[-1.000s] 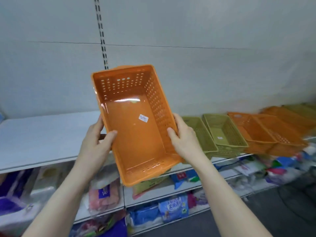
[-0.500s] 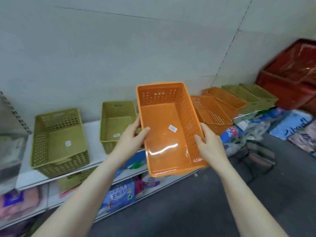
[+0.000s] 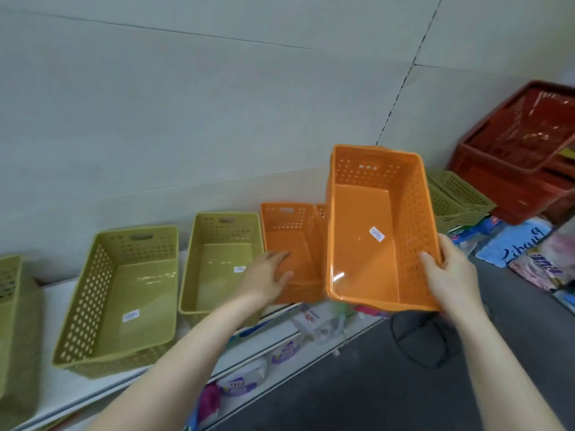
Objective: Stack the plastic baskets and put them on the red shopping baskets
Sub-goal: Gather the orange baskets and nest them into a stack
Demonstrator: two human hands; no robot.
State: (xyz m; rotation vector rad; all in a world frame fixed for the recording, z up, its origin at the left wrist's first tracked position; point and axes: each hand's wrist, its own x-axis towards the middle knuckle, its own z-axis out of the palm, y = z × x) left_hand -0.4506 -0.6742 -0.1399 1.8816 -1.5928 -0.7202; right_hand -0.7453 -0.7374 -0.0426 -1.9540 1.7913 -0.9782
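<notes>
The right hand [image 3: 448,275] pinches the near right corner of an orange basket [image 3: 370,237], thumb inside the wall, holding it tilted above the shelf [image 3: 62,293]. Just to its left, a second orange basket [image 3: 289,241] sits on the shelf, long axis running toward the wall; the left hand [image 3: 267,275], fingers loosely spread, is the nearer one and reaches over its near rim. Green baskets [image 3: 124,293] line the shelf farther left. The red shopping baskets [image 3: 516,169] stand well apart at the far right, with open grey floor below.
</notes>
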